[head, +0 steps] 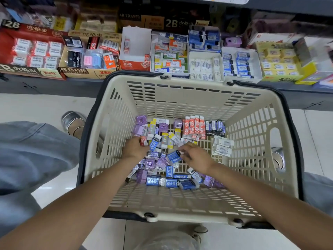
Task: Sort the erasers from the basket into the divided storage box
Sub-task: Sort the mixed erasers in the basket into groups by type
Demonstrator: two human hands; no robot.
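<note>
presently both hands are in the basket (180, 94), picking from the mixed erasers (163, 141).
left hand (134, 147) grips a red eraser (143, 141); right hand (195, 156) fingers (182, 153) pinch a blue eraser (173, 156). risk: look-alike sleeves misfiled in the shelf's storage boxes (171, 56), or a loose pinch dropping one.
</note>
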